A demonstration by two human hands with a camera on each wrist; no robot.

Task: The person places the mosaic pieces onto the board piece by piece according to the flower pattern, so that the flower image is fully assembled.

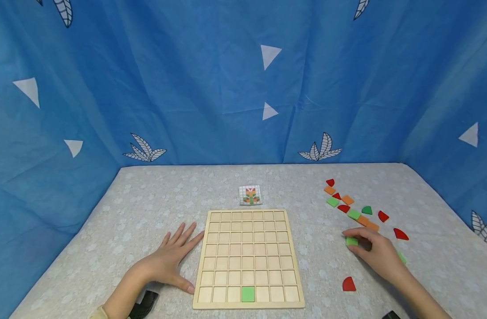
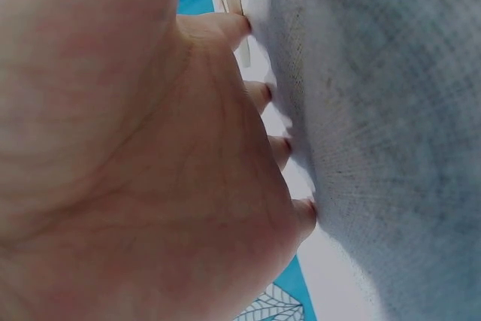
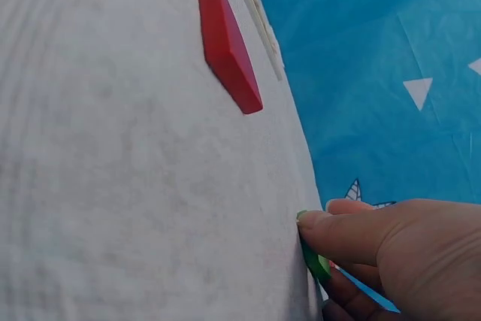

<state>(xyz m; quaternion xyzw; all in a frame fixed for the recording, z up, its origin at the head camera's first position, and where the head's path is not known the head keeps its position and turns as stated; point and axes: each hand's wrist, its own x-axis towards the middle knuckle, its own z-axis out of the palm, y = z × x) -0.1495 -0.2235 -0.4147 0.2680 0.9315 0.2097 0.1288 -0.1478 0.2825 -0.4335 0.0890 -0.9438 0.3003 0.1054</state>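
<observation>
A light wooden grid board (image 1: pixel 243 214) lies on the table, with one light green square tile (image 1: pixel 248 294) in its bottom row. Along the board's left edge my left hand (image 1: pixel 169 257) rests with fingers spread, thumb and index finger touching the frame; the left wrist view shows its palm and fingertips on the cloth. To the right of the board, my right hand (image 1: pixel 372 250) pinches another light green square tile (image 1: pixel 352 241) between thumb and fingers. That tile (image 3: pixel 314 261) shows partly behind the thumb in the right wrist view.
Red, orange and green pieces (image 1: pixel 348 200) lie scattered beyond my right hand. One red quarter-round piece (image 1: pixel 348 284) lies nearer the front, right of the board. A small card with a coloured grid pattern (image 1: pixel 250 195) lies behind the board. Blue curtain (image 1: pixel 211 88) surrounds the table.
</observation>
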